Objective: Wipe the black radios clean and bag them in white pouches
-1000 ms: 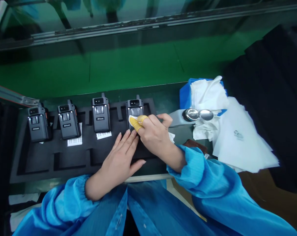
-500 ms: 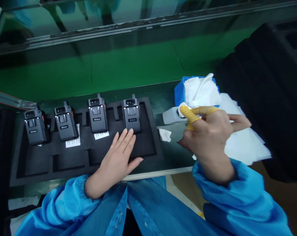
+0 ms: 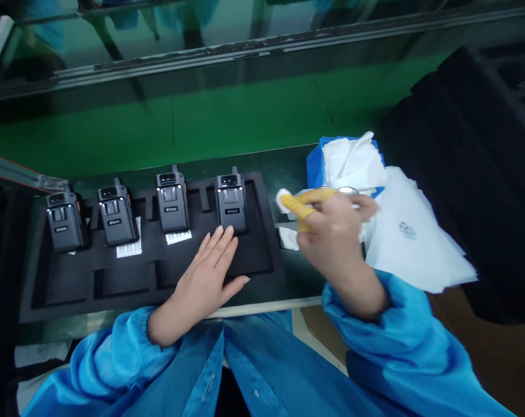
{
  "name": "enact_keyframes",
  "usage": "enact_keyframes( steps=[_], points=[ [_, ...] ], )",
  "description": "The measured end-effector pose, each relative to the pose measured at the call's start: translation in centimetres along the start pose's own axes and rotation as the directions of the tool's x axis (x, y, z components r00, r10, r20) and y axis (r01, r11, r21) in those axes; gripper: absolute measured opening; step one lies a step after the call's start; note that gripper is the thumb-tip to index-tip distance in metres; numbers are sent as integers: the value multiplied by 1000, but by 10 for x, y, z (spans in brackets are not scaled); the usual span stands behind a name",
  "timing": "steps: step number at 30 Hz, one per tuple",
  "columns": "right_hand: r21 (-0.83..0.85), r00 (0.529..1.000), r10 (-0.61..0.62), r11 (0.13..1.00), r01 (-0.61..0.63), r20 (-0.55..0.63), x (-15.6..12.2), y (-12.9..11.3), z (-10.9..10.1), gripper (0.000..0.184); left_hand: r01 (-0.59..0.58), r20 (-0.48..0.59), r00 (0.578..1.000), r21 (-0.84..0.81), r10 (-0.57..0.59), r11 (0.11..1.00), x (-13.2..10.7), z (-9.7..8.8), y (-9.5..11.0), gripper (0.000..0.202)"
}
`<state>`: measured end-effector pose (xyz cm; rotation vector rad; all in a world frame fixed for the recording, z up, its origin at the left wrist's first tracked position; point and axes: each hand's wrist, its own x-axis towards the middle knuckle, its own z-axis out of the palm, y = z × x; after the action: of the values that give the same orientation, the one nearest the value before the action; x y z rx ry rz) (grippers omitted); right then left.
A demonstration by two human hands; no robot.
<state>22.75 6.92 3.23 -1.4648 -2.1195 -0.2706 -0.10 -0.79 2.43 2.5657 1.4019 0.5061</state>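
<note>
Clock positions are taken from the left hand, with 12 o'clock toward the far side of the bench.

A black foam tray (image 3: pixel 36 304) occupies the bench from 9 o'clock to 3 o'clock. Four Riton handheld radios stand in its upper recesses: the first radio (image 3: pixel 65 223), the second radio (image 3: pixel 117 223), the third radio (image 3: pixel 172 202) and the fourth radio (image 3: pixel 230 202). Printed paper slips (image 3: pixel 129 246) show below the second and third units. A lower row of recesses lies at 9 o'clock.

The left hand (image 3: pixel 206 278) is released, lying flat on the foam. Its fingertips sit just below the fourth radio at 12 o'clock (contact cannot be confirmed).

At 3 o'clock, the right hand (image 3: pixel 336 231) pinches a white wipe (image 3: pixel 282 200) in yellow finger cots (image 3: pixel 299 202), clear of all four radios.

Status: all four radios are seated in the upper row. Further right are a blue box (image 3: pixel 315 171) packed with white tissues (image 3: pixel 353 162) and a loose white sheet (image 3: pixel 412 243).
</note>
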Motion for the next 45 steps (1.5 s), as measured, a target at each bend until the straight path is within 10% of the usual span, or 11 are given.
enact_keyframes(
  steps=[5,13,22,32,40,45],
  points=[
    [113,972,-186,979,170,143,19,-37,17,40,-3,-15,1000,-2,3,1000,0,0,0,57],
    [477,789,-278,879,-21,547,14,-23,-20,32,14,-8,1000,-64,-14,998,0,2,0,64],
    [349,946,-166,935,61,279,30,-42,19,40,25,-122,992,-61,-32,998,-2,-2,1,57],
    [447,820,-372,880,162,435,13,-44,-5,30,133,-353,917,-175,-188,976,-5,-4,1,23],
    [262,912,-187,961,92,364,33,-53,16,39,201,-422,869,-180,-260,963,-7,-10,2,13],
    [392,789,-357,906,161,500,23,-52,-4,29,187,-421,871,-193,-253,963,-7,-9,2,15]
  ],
)
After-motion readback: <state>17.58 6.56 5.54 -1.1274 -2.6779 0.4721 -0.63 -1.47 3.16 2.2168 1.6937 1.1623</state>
